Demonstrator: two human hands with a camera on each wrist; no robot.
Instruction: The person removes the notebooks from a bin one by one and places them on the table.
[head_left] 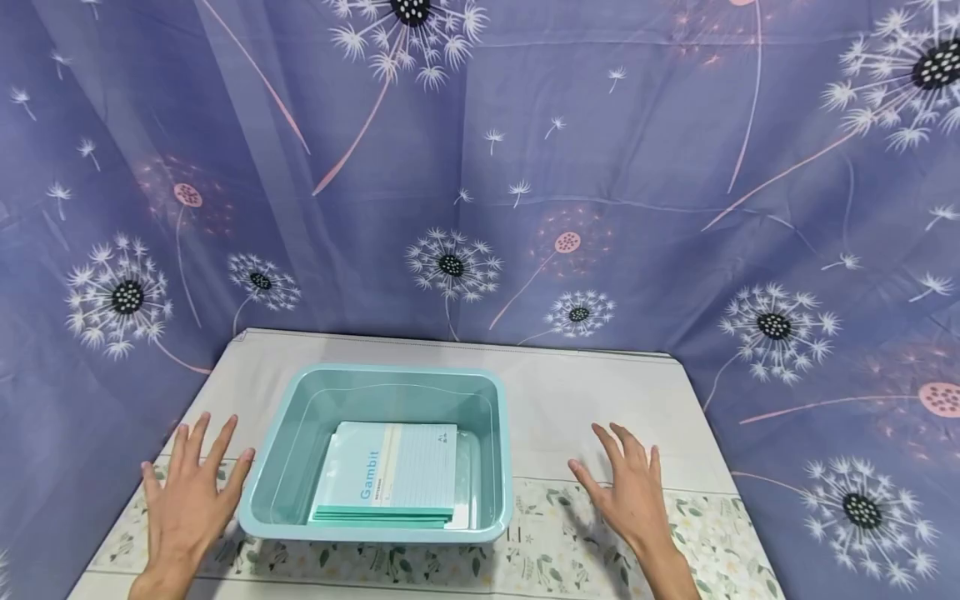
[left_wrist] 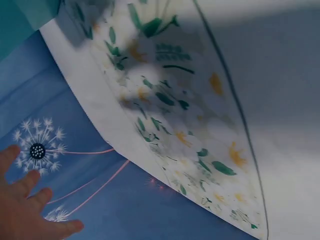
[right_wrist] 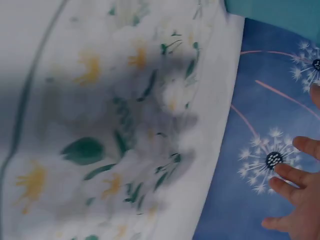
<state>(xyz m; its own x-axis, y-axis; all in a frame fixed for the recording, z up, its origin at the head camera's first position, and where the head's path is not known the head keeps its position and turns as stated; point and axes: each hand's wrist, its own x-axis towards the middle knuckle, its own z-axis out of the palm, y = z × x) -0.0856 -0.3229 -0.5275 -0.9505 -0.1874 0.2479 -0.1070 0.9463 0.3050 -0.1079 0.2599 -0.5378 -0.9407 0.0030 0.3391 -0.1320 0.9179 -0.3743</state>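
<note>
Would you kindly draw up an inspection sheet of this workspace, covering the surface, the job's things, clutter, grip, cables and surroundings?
Surface: white tablecloth with a leaf-and-flower printed band across its nearer part.
Job's things: teal plastic basin, left of centre in the head view; a stack of Gambit notebooks lies inside.
Clutter: nothing seen.
Grip, left: left hand close by the basin's left side, fingers spread, holding nothing.
Grip, right: right hand right of the basin and apart from it, fingers spread, holding nothing.
Cables: nothing seen.
Surroundings: purple-blue dandelion-print curtain behind and at both sides.
</note>
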